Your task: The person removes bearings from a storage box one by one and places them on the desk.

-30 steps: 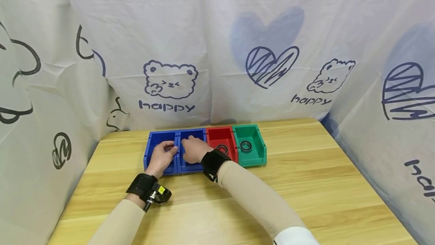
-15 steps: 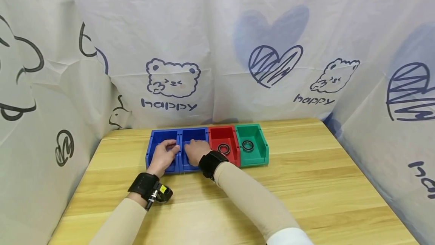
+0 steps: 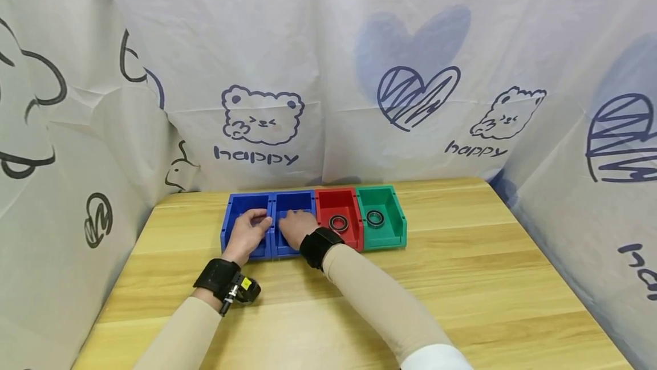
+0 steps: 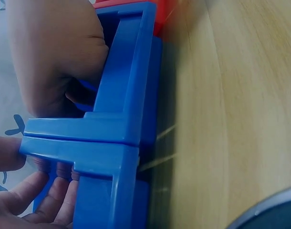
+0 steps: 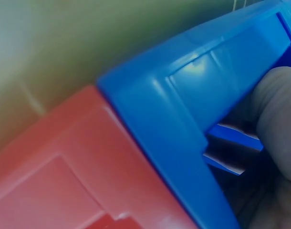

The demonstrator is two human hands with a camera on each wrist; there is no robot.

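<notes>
Blue bins (image 3: 249, 203) (image 3: 295, 201) | wood table (image 3: 493, 279) | printed sheet (image 3: 344, 147) behind | hands (image 3: 246, 237) (image 3: 299, 228) inside, can't tell if gripping

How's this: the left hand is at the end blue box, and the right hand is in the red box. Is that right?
Not quite: the right hand is in the blue box beside the red box, as the head view shows.
</notes>
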